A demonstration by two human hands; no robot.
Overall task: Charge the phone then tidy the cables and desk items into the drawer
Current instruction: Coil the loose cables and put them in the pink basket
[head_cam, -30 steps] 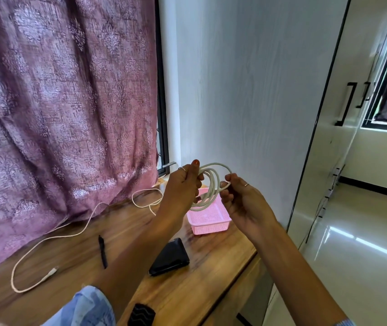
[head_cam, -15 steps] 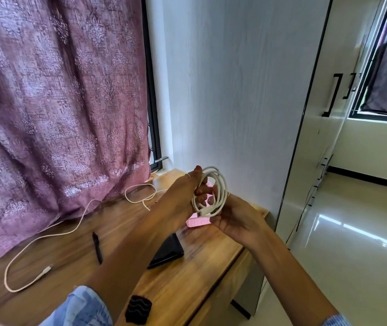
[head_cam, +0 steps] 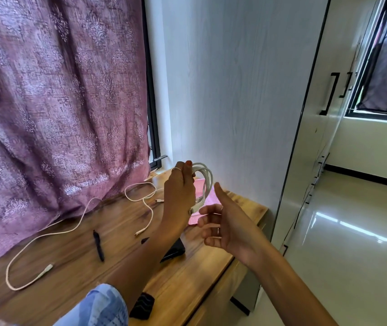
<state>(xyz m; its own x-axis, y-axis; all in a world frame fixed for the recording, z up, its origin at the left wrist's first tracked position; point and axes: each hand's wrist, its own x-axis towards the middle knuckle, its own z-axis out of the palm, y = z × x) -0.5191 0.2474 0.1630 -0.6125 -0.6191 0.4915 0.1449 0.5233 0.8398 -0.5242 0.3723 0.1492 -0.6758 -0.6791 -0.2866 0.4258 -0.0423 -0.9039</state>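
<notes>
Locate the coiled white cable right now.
Head view, centre: the coiled white cable is off the desk, gripped by the left hand, above the pink basket. The right hand is open just beside it.

Showing three white cables — one coiled (head_cam: pixel 203 182), two loose (head_cam: pixel 46 241) (head_cam: pixel 146 203) on the desk — plus one pen (head_cam: pixel 98 245), one pink basket (head_cam: pixel 207 203), one black phone (head_cam: pixel 173 250), two hands (head_cam: pixel 180 196) (head_cam: pixel 225 222).

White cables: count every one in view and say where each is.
3. A coiled white cable in the left hand's grip, a long white cable trailing from the curtain across the wooden desk, and a shorter looped white cable near the desk's back. Others may be hidden.
</notes>
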